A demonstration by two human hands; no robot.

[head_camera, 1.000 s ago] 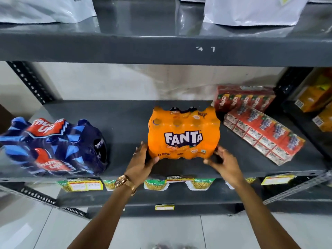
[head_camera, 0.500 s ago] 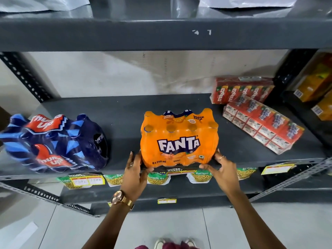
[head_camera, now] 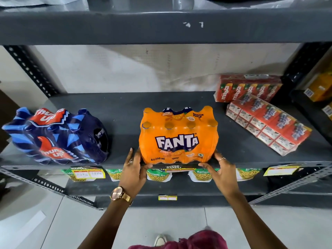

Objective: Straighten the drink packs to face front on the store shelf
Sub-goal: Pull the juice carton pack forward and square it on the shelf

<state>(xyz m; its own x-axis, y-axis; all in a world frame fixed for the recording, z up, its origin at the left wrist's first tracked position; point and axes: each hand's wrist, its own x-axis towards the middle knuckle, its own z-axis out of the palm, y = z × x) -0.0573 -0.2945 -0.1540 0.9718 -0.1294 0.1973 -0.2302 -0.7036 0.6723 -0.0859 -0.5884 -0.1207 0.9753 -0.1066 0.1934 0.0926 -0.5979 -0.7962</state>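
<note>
Fanta pack (head_camera: 178,137) upright at front edge of middle shelf (head_camera: 122,112). Long axis runs 9–3 o'clock, logo faces 6. Left hand (head_camera: 133,169) grips its 7 o'clock corner, thumb on the front. Right hand (head_camera: 222,171) grips the 5 o'clock corner, fingers apparently curled behind. Thums Up pack (head_camera: 55,137) at 9.

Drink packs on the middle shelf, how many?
4: Thums Up pack left, Fanta pack front centre, upright Maaza pack back right, another juice pack lying angled before it.

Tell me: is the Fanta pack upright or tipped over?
Upright. The Fanta pack shows its bottle caps on top and logo facing front.
</note>
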